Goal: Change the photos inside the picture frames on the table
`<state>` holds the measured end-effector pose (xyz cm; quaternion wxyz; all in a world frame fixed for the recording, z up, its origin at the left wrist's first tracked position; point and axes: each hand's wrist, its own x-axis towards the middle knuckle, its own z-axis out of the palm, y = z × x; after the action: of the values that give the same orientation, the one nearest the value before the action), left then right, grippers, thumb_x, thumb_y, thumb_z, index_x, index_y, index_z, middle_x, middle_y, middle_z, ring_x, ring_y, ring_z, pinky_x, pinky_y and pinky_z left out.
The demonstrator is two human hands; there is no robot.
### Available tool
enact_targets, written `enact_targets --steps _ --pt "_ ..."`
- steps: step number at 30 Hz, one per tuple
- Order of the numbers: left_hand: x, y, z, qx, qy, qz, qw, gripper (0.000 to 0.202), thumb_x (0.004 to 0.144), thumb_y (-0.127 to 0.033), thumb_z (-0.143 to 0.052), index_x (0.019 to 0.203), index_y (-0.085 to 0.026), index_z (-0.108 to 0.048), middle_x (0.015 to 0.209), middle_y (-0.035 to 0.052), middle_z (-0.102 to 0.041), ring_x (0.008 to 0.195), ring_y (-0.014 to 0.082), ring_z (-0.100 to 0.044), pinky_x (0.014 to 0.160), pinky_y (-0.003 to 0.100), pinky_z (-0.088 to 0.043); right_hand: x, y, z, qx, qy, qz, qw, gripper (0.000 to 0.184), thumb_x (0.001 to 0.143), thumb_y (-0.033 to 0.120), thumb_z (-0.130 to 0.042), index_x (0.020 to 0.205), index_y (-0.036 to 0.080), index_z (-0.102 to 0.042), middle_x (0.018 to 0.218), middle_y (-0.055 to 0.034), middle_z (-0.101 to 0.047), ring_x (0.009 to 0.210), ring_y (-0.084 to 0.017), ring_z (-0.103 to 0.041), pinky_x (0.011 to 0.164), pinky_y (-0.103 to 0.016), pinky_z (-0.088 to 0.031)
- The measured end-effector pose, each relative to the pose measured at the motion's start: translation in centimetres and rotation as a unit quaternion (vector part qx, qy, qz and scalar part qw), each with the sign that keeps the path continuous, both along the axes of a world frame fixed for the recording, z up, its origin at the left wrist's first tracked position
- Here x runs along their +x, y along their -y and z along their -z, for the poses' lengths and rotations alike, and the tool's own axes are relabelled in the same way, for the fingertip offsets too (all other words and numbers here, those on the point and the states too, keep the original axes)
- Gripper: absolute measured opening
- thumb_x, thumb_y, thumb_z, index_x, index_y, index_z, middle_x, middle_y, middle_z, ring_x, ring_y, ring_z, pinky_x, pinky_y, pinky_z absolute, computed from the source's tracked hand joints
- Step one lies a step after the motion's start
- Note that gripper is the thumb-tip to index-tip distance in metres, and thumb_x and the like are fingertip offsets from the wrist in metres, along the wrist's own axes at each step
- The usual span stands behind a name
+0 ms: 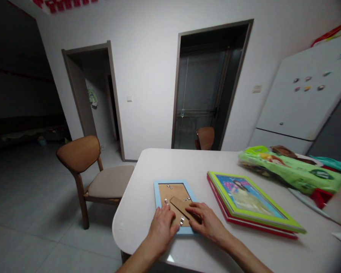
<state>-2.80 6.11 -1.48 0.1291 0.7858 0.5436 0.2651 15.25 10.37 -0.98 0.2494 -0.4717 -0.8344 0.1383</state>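
Picture frame (174,192), light blue, is lying backing-up on the white table (164,163); the left hand (161,226) is resting curled fingers on it, the right hand (206,222) is touching its brown stand (181,207). Whether either's gripping, we're not telling from this. Stacked frames (244,195) are sitting rightward, a green bag (295,170) lying beyond, a refrigerator (298,110) standing behind.

The left hand (162,226) and right hand (206,223) are bare — slim fingers (197,205), slender forearms (143,254), equally bare.
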Motion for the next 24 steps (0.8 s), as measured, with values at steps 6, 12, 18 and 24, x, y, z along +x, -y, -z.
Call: enact_targets --steps 6,12,18,24 --pt "-0.6 0.5 -0.1 -0.028 0.000 -0.002 1.000 0.010 0.071 -0.015 -0.051 0.081 -0.017 -0.051 0.109 0.0064 -0.052 0.110 0.0198 -0.040 0.097 0.041 -0.023 -0.2 0.4 1.7 0.031 0.016 0.021 0.999 0.034 0.067 0.030 -0.047 0.097 0.020 -0.062 0.099 -0.0087 -0.057 0.092 -0.022 -0.049 0.080 -0.036 -0.038" --pt "-1.0 1.6 -0.3 -0.038 -0.005 -0.012 0.999 0.017 0.072 -0.011 -0.045 0.086 -0.017 -0.050 0.121 0.0092 -0.043 0.117 0.0187 -0.031 0.098 0.041 -0.020 -1.2 1.8 1.8 0.056 0.007 0.034 0.998 0.037 0.068 0.027 -0.047 0.102 0.018 -0.058 0.101 -0.0089 -0.056 0.092 -0.020 -0.048 0.081 -0.033 -0.038" --pt "-1.3 1.5 -0.2 -0.047 -0.038 -0.006 0.998 0.014 0.075 -0.015 -0.042 0.084 -0.018 -0.051 0.124 0.0078 -0.041 0.119 0.0185 -0.029 0.099 0.044 -0.016 -1.7 1.5 1.6 0.058 0.053 0.041 0.996 0.030 0.071 0.034 -0.046 0.094 0.024 -0.062 0.095 -0.0066 -0.058 0.087 -0.021 -0.049 0.074 -0.033 -0.039" --pt "-2.1 2.3 0.7 -0.014 -0.030 0.015 0.999 0.029 0.065 -0.036 -0.060 0.084 -0.018 -0.050 0.122 0.0106 -0.043 0.117 0.0214 -0.032 0.100 0.044 -0.015 -1.1 1.3 1.3 0.054 0.042 0.018 0.997 0.031 0.076 0.034 -0.040 0.095 0.021 -0.061 0.093 -0.0074 -0.057 0.085 -0.018 -0.048 0.076 -0.030 -0.037"
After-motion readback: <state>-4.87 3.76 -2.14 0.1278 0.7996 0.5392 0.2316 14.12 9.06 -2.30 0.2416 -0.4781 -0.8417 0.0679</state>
